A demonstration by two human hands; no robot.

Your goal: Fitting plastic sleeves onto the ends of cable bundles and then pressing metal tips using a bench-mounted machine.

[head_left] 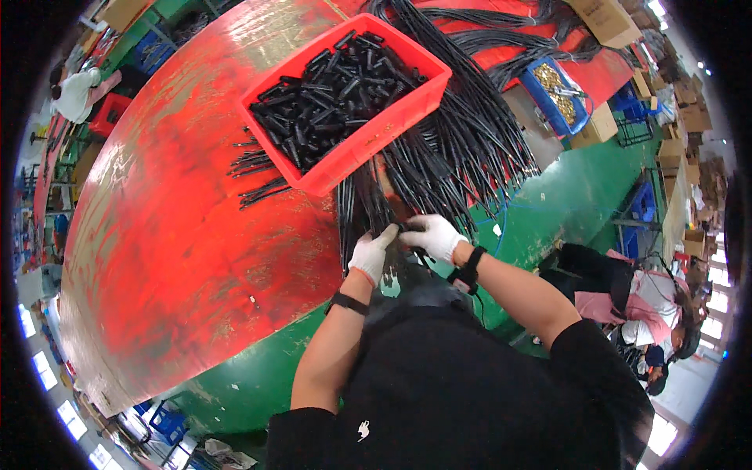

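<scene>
A thin black cable piece [409,233] sits pinched between the two white-gloved hands at the near edge of the red table [180,235]. The left hand [371,252] closes its fingers on one end; the right hand [433,236] clenches over the other. The exact shape of the part is hidden by the gloves. Black cable bundles [454,149] hang over the table edge just behind the hands. Further back stands a red bin [368,141] full of black parts. A blue crate [558,98] and brown cardboard boxes [599,125] lie to the right, small and blurred.
</scene>
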